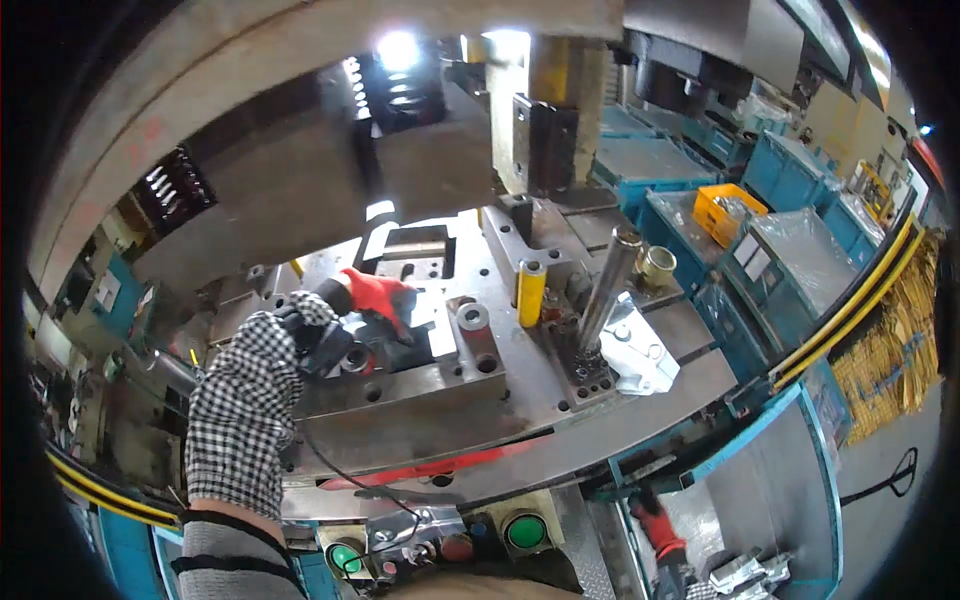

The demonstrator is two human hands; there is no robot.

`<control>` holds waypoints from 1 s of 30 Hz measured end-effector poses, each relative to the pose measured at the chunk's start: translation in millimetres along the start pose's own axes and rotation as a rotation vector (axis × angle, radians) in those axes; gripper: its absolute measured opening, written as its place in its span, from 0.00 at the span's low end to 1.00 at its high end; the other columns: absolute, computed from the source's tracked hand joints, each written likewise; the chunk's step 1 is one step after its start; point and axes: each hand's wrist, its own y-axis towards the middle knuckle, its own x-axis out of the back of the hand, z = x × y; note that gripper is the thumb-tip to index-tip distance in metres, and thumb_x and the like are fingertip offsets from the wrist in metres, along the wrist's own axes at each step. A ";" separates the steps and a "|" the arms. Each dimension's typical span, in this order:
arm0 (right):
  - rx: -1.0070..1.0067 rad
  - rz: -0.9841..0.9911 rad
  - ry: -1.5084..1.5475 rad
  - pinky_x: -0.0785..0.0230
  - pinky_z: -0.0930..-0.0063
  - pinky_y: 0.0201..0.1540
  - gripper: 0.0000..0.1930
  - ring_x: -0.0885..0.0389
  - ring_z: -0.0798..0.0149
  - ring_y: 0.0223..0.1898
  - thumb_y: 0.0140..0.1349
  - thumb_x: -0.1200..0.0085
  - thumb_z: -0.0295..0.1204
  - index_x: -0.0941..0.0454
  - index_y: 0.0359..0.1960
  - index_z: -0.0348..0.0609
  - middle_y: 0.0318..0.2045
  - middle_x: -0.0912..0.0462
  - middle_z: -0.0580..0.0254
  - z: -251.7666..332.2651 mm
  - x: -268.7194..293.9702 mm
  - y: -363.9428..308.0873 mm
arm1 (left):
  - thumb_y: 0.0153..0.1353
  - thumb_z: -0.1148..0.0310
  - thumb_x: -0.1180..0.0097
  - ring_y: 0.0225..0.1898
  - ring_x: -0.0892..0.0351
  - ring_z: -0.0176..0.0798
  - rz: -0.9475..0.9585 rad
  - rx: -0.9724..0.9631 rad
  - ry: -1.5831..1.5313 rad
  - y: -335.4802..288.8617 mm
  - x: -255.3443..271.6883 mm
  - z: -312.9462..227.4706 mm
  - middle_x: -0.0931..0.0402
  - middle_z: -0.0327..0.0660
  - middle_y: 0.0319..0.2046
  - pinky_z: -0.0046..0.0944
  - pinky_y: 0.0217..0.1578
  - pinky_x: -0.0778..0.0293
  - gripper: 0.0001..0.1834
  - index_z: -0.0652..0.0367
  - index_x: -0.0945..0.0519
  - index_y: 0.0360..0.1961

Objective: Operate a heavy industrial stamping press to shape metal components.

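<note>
- While the left hand (378,297), in a red glove below a black-and-white checked sleeve (240,400), reaches over a grey steel die block (430,385), its fingers (402,312) point down and to the right; whether they grasp anything, I cannot tell.
- Right beside those fingers lies a bright silver, flat metal piece (441,340), set on top of the die block; contact between the two is unclear.
- Just right of the same fingers stands a round steel bushing with a red-marked side (472,320).
- Farther right of them rise an upright yellow cylinder (531,295) and a taller, slightly tilted, shiny steel post (610,290).
- Beyond that post, well apart from the left fingers, a formed silver sheet-metal part with holes (645,355) lies on the machine bed.
- The right hand (657,528), also red-gloved, is over a blue-framed metal bin (740,500); its fingers look dark and blurred, so their grip cannot be told.
- Behind the right fingers, near the wrist, shiny bent metal parts (745,575) lie in the bin.
- Left of the right fingers sit two round green buttons, one nearer (526,532) and one farther (346,557).
</note>
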 end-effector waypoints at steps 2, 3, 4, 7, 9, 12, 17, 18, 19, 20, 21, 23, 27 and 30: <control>0.087 -0.109 -0.026 0.26 0.68 0.62 0.43 0.19 0.64 0.61 0.66 0.30 0.31 0.38 0.80 0.42 0.65 0.18 0.62 62.5 4.9 20.2 | 0.47 0.57 0.14 0.61 0.19 0.40 0.023 0.028 -0.084 -26.6 2.9 -2.9 0.17 0.47 0.61 0.43 0.64 0.23 0.60 0.55 0.34 0.80; 0.157 -0.167 -0.024 0.27 0.67 0.64 0.44 0.21 0.62 0.64 0.65 0.29 0.30 0.39 0.81 0.41 0.67 0.20 0.60 99.5 4.2 31.6 | 0.46 0.57 0.14 0.66 0.23 0.43 -0.091 -0.012 -0.053 -42.7 0.4 2.8 0.21 0.48 0.65 0.45 0.67 0.26 0.61 0.56 0.35 0.80; 0.326 -0.208 -0.008 0.30 0.64 0.67 0.46 0.24 0.59 0.67 0.62 0.28 0.29 0.40 0.81 0.40 0.70 0.23 0.55 113.7 15.2 53.9 | 0.46 0.57 0.13 0.70 0.27 0.46 -0.210 -0.085 -0.007 -47.2 3.9 -0.5 0.25 0.50 0.69 0.46 0.71 0.30 0.62 0.57 0.36 0.80; 0.702 -0.298 -0.217 0.39 0.55 0.76 0.54 0.33 0.47 0.76 0.54 0.24 0.29 0.43 0.82 0.40 0.76 0.31 0.43 180.1 22.6 122.1 | 0.44 0.58 0.13 0.75 0.31 0.49 -0.518 -0.209 0.083 -95.4 5.3 -47.9 0.31 0.51 0.74 0.49 0.75 0.35 0.65 0.61 0.39 0.81; 0.741 -0.361 -0.610 0.43 0.51 0.79 0.61 0.36 0.41 0.78 0.49 0.20 0.36 0.46 0.83 0.41 0.77 0.35 0.39 243.2 -2.5 161.7 | 0.43 0.59 0.12 0.75 0.32 0.48 -0.674 -0.213 0.111 -156.5 -4.6 -91.8 0.31 0.51 0.74 0.49 0.76 0.37 0.66 0.63 0.39 0.81; 0.743 -0.396 -1.081 0.43 0.51 0.79 0.70 0.37 0.37 0.77 0.41 0.15 0.47 0.51 0.83 0.41 0.79 0.41 0.38 274.0 -10.6 223.8 | 0.45 0.53 0.14 0.71 0.27 0.54 -0.693 -0.378 -0.010 -229.0 -24.5 -131.3 0.28 0.55 0.70 0.49 0.71 0.32 0.63 0.64 0.37 0.79; 0.476 0.012 -1.018 0.37 0.52 0.77 0.76 0.35 0.40 0.77 0.34 0.13 0.52 0.53 0.84 0.42 0.79 0.40 0.40 296.0 -4.3 283.6 | 0.39 0.43 0.13 0.66 0.25 0.59 -0.528 -0.251 0.001 -302.0 -124.6 -170.0 0.28 0.57 0.68 0.56 0.67 0.30 0.72 0.68 0.39 0.79; 0.501 0.023 -1.042 0.37 0.52 0.77 0.77 0.35 0.40 0.77 0.34 0.13 0.51 0.54 0.84 0.42 0.79 0.39 0.40 293.8 -9.7 290.4 | 0.39 0.43 0.13 0.66 0.25 0.60 -0.483 -0.223 -0.037 -308.6 -157.1 -172.5 0.28 0.58 0.68 0.57 0.67 0.30 0.72 0.68 0.39 0.79; 0.530 0.016 -1.074 0.37 0.52 0.77 0.77 0.34 0.40 0.77 0.34 0.13 0.50 0.54 0.84 0.43 0.79 0.39 0.40 291.9 -10.7 295.1 | 0.38 0.43 0.13 0.66 0.25 0.61 -0.441 -0.198 -0.076 -313.7 -189.9 -172.7 0.29 0.59 0.68 0.58 0.66 0.30 0.72 0.68 0.39 0.79; 0.569 0.015 -1.096 0.37 0.53 0.77 0.77 0.34 0.40 0.77 0.34 0.12 0.49 0.55 0.84 0.43 0.78 0.38 0.40 289.9 -13.6 300.1 | 0.37 0.46 0.13 0.67 0.27 0.63 -0.408 -0.136 -0.101 -309.9 -225.7 -176.2 0.29 0.59 0.68 0.59 0.67 0.31 0.72 0.66 0.39 0.79; 0.591 0.014 -1.109 0.37 0.53 0.77 0.78 0.34 0.40 0.76 0.34 0.12 0.49 0.55 0.84 0.43 0.78 0.37 0.40 290.2 -13.7 303.7 | 0.36 0.48 0.13 0.67 0.28 0.64 -0.374 -0.083 -0.129 -302.5 -262.0 -174.8 0.29 0.60 0.67 0.59 0.67 0.32 0.71 0.65 0.39 0.79; 0.627 0.000 -1.126 0.36 0.53 0.77 0.78 0.33 0.40 0.76 0.33 0.12 0.47 0.56 0.84 0.43 0.78 0.36 0.39 289.0 -4.4 307.9 | 0.36 0.49 0.16 0.67 0.29 0.65 -0.274 0.121 -0.010 -276.9 -318.4 -174.9 0.29 0.59 0.66 0.60 0.69 0.35 0.70 0.63 0.39 0.79; 0.685 -0.034 -1.132 0.35 0.53 0.77 0.79 0.32 0.41 0.76 0.32 0.11 0.44 0.58 0.85 0.44 0.76 0.34 0.39 291.6 9.8 309.4 | 0.36 0.45 0.20 0.65 0.28 0.63 -0.399 0.244 0.257 -201.6 -410.0 -151.1 0.28 0.58 0.63 0.65 0.69 0.38 0.69 0.63 0.38 0.78; 0.664 -0.029 -1.107 0.36 0.54 0.77 0.78 0.31 0.41 0.76 0.33 0.11 0.43 0.56 0.85 0.45 0.75 0.31 0.39 305.8 7.7 300.7 | 0.34 0.44 0.20 0.63 0.29 0.64 -0.440 0.261 0.364 -156.3 -437.9 -138.0 0.28 0.57 0.60 0.70 0.68 0.39 0.69 0.61 0.37 0.78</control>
